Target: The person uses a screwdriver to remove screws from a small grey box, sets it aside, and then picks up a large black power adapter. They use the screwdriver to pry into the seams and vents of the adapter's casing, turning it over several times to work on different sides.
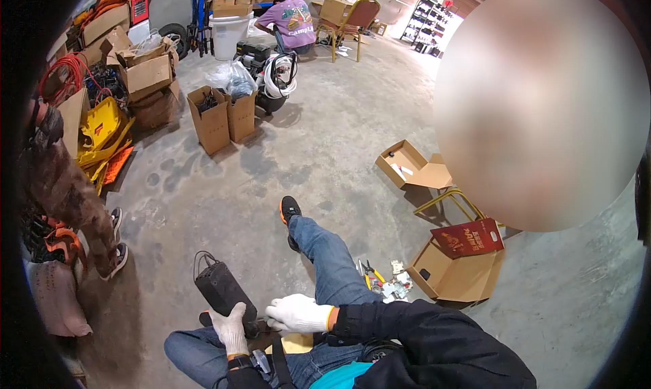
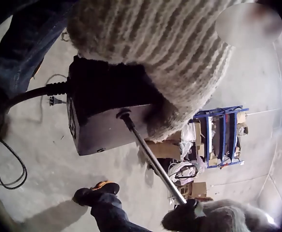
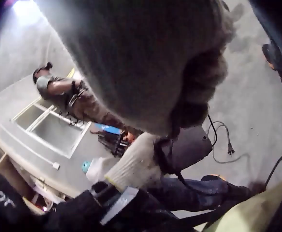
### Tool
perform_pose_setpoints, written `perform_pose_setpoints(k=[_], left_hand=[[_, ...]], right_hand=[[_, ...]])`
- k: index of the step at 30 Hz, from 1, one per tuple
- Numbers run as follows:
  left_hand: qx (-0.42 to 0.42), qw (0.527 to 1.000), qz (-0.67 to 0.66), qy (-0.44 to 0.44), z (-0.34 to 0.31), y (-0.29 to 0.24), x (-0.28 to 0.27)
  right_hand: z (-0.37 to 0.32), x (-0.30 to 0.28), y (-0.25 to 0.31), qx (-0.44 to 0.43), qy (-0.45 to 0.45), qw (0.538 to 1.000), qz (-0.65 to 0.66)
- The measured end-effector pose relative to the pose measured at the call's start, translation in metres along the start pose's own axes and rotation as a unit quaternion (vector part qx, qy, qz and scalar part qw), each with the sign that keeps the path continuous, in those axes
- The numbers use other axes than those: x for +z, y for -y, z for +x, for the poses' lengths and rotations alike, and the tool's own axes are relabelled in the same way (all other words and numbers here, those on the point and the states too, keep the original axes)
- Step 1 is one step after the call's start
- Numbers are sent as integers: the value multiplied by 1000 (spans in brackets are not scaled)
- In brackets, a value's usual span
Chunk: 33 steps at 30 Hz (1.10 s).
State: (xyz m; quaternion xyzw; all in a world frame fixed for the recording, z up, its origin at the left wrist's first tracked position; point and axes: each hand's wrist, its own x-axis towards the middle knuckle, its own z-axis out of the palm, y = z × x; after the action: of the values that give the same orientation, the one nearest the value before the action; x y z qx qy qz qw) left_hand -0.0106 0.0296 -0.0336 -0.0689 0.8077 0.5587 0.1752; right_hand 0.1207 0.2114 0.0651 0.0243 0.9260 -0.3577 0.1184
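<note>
A black box-shaped device (image 1: 222, 288) with a power cord lies over the left thigh. My left hand (image 1: 230, 328), in a white knitted glove, grips it near its lower end. From the right, my gloved right hand (image 1: 300, 313) holds a screwdriver (image 2: 155, 164) by its dark handle. In the left wrist view the metal shaft runs to a round recess in the device's end face, with its tip hidden there. The device's cord (image 2: 32, 94) leaves through a ribbed sleeve. A plug (image 3: 231, 150) shows beyond the device in the right wrist view.
Beside the right leg lie yellow-handled pliers (image 1: 370, 275) and small white pieces (image 1: 395, 287). Open cardboard boxes stand at the right, one (image 1: 468, 280) with a red panel. A person (image 1: 68, 179) stands at the left; another (image 1: 291, 24) sits far back. Tall cartons (image 1: 210, 128) stand ahead.
</note>
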Motion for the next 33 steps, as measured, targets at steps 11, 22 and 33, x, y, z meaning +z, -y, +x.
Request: perform_pose_setpoints(k=[11, 22, 33], left_hand=[[-9, 996, -85, 0, 4, 11, 2], [-83, 973, -201, 76, -25, -44, -11], [-81, 997, -7, 16, -8, -35, -10]], right_hand=[[11, -1, -17, 198, -83, 942, 259], [1, -33, 6, 31, -86, 983, 161], [10, -17, 2, 153, -72, 978, 126]])
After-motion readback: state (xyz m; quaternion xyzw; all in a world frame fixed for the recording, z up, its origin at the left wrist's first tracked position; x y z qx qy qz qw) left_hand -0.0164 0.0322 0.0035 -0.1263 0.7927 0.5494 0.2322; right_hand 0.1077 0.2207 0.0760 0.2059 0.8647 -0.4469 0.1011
